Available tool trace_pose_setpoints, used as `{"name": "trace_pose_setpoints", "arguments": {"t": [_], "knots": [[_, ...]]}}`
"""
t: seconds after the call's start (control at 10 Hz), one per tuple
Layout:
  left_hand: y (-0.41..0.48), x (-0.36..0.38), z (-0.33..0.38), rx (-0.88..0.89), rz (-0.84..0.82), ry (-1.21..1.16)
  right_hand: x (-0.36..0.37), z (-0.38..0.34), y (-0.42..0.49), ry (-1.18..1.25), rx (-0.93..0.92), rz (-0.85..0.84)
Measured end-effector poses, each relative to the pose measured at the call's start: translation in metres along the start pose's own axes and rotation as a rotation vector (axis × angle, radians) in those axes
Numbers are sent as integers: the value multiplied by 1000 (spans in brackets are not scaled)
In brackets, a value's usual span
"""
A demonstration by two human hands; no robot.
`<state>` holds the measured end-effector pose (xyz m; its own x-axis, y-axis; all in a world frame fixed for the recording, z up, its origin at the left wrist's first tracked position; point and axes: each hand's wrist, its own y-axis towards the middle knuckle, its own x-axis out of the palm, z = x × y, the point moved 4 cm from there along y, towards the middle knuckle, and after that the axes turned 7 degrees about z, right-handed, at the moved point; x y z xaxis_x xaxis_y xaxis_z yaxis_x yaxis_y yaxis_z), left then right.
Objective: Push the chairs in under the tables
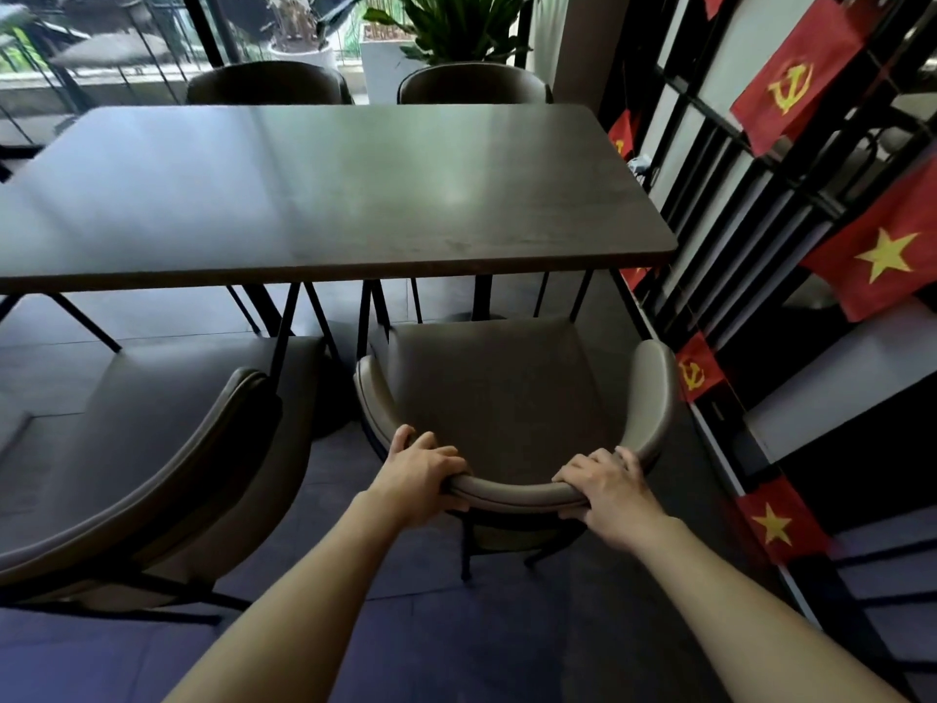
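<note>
A grey padded chair (497, 393) with a curved backrest stands in front of me, its seat's front edge just short of the dark table (324, 195). My left hand (418, 474) grips the left part of the backrest's top rim. My right hand (606, 484) grips the right part of the same rim. A second grey chair (152, 469) stands to the left, angled, with its seat pulled out from the table.
Two more chairs (268, 83) are tucked in at the table's far side. A black metal partition (750, 205) hung with red flags runs close along the right. Potted plants (456, 27) stand behind the table. The floor is dark tile.
</note>
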<state>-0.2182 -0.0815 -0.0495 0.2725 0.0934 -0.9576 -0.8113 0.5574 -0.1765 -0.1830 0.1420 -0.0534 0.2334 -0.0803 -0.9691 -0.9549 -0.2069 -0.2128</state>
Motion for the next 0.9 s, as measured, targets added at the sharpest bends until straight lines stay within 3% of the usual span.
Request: {"name": "trace_pose_setpoints", "arguments": {"t": [0.5,0.7,0.8,0.9], "knots": [[0,8,31,-9,24,-51,-3,24,-16,16,19,-18],[1,4,27,-42,-22,-79,-11,18,-11,37,95,-209],[2,-6,24,-79,-59,-227,-19,2,-1,215,167,-420],[4,-19,15,-179,-11,-470,-28,-12,13,431,222,-355]]}}
